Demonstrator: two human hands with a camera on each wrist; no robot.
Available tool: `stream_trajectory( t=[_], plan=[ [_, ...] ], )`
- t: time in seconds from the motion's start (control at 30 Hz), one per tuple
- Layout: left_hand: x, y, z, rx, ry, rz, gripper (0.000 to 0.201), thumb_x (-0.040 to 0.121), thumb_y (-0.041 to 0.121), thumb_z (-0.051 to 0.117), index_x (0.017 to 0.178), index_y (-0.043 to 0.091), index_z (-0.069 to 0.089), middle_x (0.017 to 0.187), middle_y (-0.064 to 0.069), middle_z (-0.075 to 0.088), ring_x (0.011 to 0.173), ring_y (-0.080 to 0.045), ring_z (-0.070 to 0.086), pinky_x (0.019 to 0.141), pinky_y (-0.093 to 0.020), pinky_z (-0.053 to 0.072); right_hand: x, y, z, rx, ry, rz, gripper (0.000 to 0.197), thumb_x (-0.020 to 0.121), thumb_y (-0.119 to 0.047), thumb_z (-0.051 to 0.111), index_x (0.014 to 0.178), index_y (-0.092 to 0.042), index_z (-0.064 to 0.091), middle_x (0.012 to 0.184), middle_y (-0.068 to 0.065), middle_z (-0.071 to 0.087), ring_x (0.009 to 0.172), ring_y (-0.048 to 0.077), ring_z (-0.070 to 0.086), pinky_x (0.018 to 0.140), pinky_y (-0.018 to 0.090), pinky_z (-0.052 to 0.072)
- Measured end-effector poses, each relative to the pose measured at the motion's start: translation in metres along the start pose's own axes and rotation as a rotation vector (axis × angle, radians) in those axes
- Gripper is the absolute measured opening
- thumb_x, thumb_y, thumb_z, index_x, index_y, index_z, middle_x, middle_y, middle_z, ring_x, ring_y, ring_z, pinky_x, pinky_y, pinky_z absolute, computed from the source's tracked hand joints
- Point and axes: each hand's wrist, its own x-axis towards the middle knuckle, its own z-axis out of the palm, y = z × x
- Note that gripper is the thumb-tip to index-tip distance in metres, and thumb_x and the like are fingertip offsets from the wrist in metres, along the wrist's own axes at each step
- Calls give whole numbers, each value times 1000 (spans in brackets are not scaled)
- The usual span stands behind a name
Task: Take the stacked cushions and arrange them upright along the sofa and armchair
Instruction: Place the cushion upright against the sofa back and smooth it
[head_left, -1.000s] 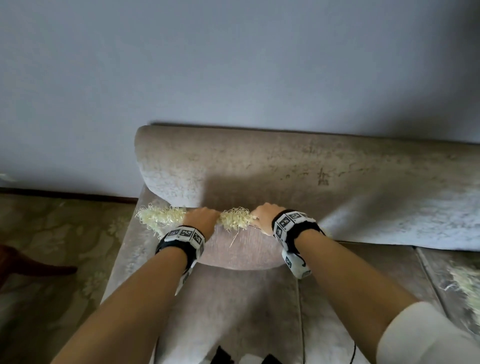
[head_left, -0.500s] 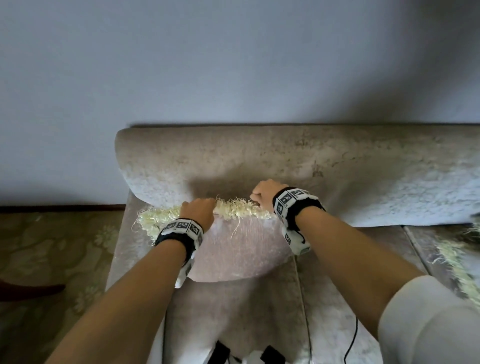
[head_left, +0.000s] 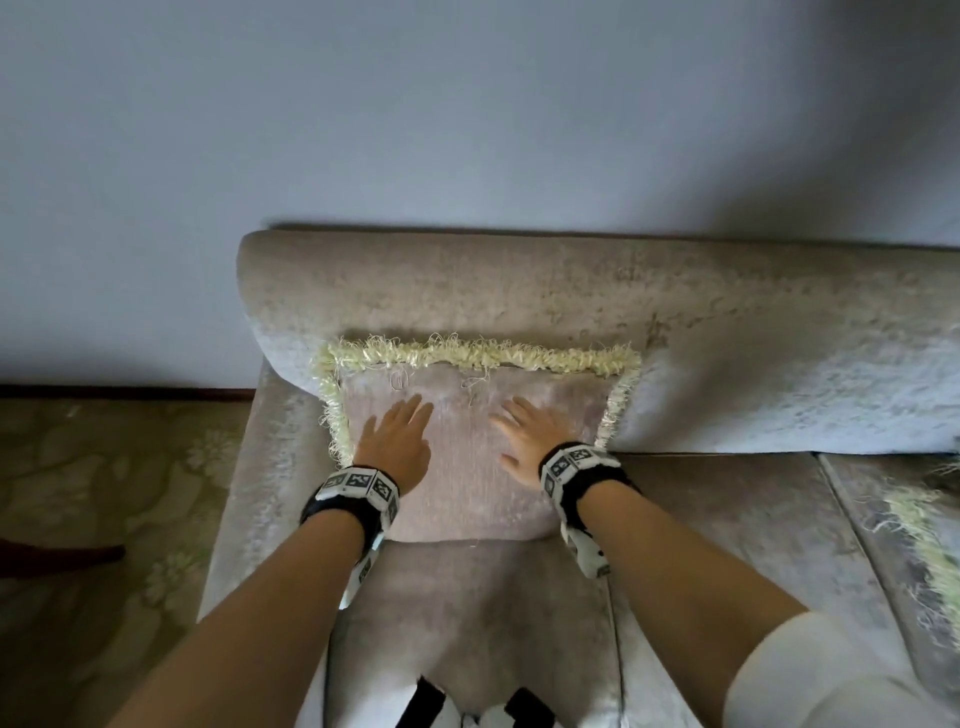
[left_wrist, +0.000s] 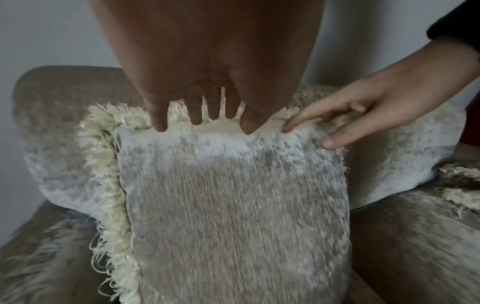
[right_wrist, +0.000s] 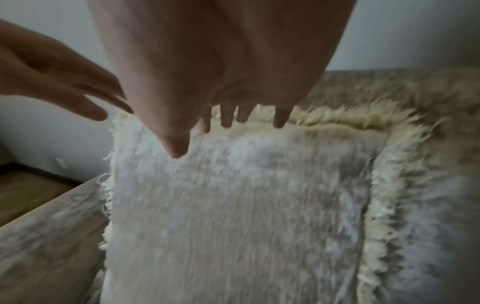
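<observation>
A beige velvet cushion (head_left: 467, 467) with a cream fringe (head_left: 483, 356) stands upright against the sofa backrest (head_left: 571, 291) at the sofa's left end. My left hand (head_left: 397, 447) lies flat on the cushion's front, left of centre, fingers straight. My right hand (head_left: 527, 441) lies flat on its front, right of centre, fingers spread. In the left wrist view my left hand (left_wrist: 202, 115) reaches the cushion (left_wrist: 233, 205) near its top fringe, with the right hand (left_wrist: 350, 115) beside it. In the right wrist view my right hand (right_wrist: 228, 119) hovers close to the cushion (right_wrist: 233, 205).
Another fringed cushion (head_left: 930, 540) lies on the seat at the far right edge. The sofa's left armrest (head_left: 244, 519) borders a patterned carpet (head_left: 104, 493). A plain wall (head_left: 467, 130) rises behind the backrest. A dark wooden furniture leg (head_left: 57, 553) shows at the left.
Both hands let go of the cushion's top fringe and opened flat on its front. The cushion went from leaning forward to standing against the backrest.
</observation>
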Motion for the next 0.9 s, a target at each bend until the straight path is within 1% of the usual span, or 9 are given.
stream_trajectory(
  t=[0.13, 0.27, 0.37, 0.5, 0.57, 0.63, 0.73, 0.8, 0.9],
  plan=[
    [-5, 10, 34, 46, -77, 32, 67, 99, 27, 37, 153, 18, -1, 160, 2, -14, 148, -18, -9, 119, -55, 8, 13, -32, 42, -125, 9, -90, 79, 94, -62, 33, 155, -29, -5, 159, -4, -24, 146, 18, -25, 115, 60, -13],
    [7, -2, 66, 185, -139, 132, 76, 96, 45, 39, 151, 30, -10, 154, 8, -28, 146, -23, -20, 114, -65, 6, 34, -29, 74, -189, 44, -76, 80, 91, -70, 24, 156, -30, 0, 160, -7, -23, 146, 17, -25, 113, 61, -17],
    [21, -45, 70, 280, -172, 4, 78, 93, 45, 41, 149, 38, -13, 152, 12, -31, 146, -32, -18, 111, -67, 5, 32, 25, 81, -127, 113, 100, 69, 95, -64, 20, 153, -40, -7, 160, -14, -22, 147, 14, -23, 112, 60, -19],
    [15, -98, 70, 212, -252, -318, 83, 91, 47, 45, 153, 21, -4, 159, -1, -20, 148, -30, -5, 113, -63, 15, 4, 84, 83, 119, 133, 565, 73, 95, -63, 21, 150, -39, -22, 157, -13, -30, 148, 19, -21, 115, 62, -9],
    [7, -96, 77, 187, -255, -362, 88, 89, 47, 48, 153, 15, -2, 159, -6, -18, 148, -30, -2, 114, -60, 15, -2, 80, 84, 207, 147, 620, 78, 95, -63, 23, 152, -32, -20, 158, -7, -30, 148, 21, -20, 117, 61, -5],
    [2, -74, 86, 226, -174, -258, 91, 87, 45, 50, 153, 14, -5, 159, -10, -20, 148, -32, -4, 115, -57, 17, -1, 60, 83, 174, 220, 489, 79, 96, -63, 24, 152, -29, -20, 157, -3, -31, 147, 21, -22, 116, 60, -8],
    [6, -25, 99, 205, 4, 56, 87, 84, 33, 53, 153, 22, 1, 158, -4, -18, 147, -27, -14, 117, -58, 6, 10, 18, 92, 34, 255, 111, 80, 95, -62, 29, 154, -28, -12, 158, -1, -28, 147, 22, -21, 115, 62, -7],
    [13, 1, 107, 269, -8, 242, 84, 83, 27, 52, 153, 25, 5, 158, 0, -19, 146, -24, -19, 117, -58, -1, 21, -8, 105, -84, 170, -41, 79, 94, -63, 31, 157, -25, 2, 161, 0, -19, 148, 19, -17, 116, 62, -3],
    [21, 3, 111, 359, -119, 234, 82, 84, 23, 49, 153, 27, 6, 158, 3, -21, 145, -22, -22, 115, -60, -9, 29, -9, 117, -143, 105, -43, 74, 94, -63, 32, 156, -29, 10, 163, -4, -14, 149, 16, -17, 116, 56, -13]
  ],
)
